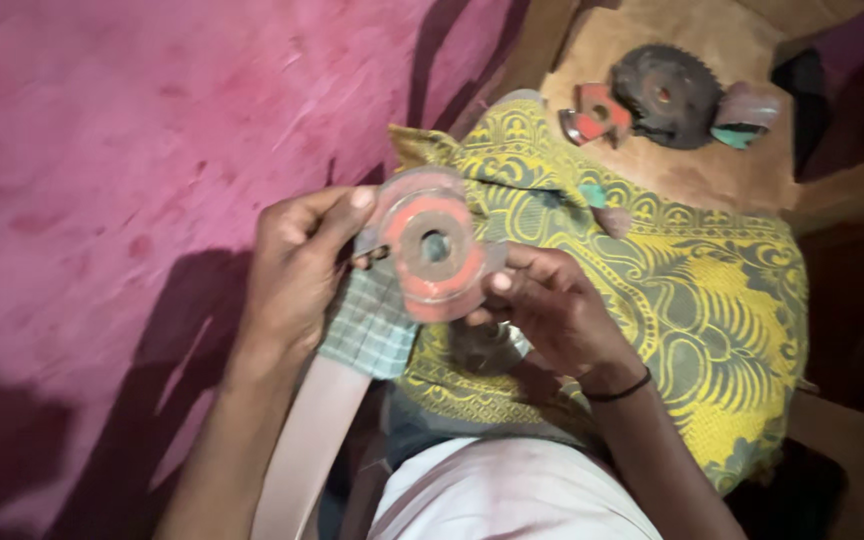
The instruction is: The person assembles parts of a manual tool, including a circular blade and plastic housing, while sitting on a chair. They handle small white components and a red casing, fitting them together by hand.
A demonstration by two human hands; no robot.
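A: What's in the hands?

B: Left hand (297, 265) & right hand (542, 305) both grip a round disc (435, 245), red w/ grey ring and centre hole, held at chest height. Left also pinches a checked cloth (372, 325) under it.

A: And around them?

B: Yellow patterned fabric (692, 290) just behind; beyond, on a wooden surface (742, 170), a dark toothed blade (664, 95) beside a small red piece (597, 112). Pink wall (132, 150) at left.
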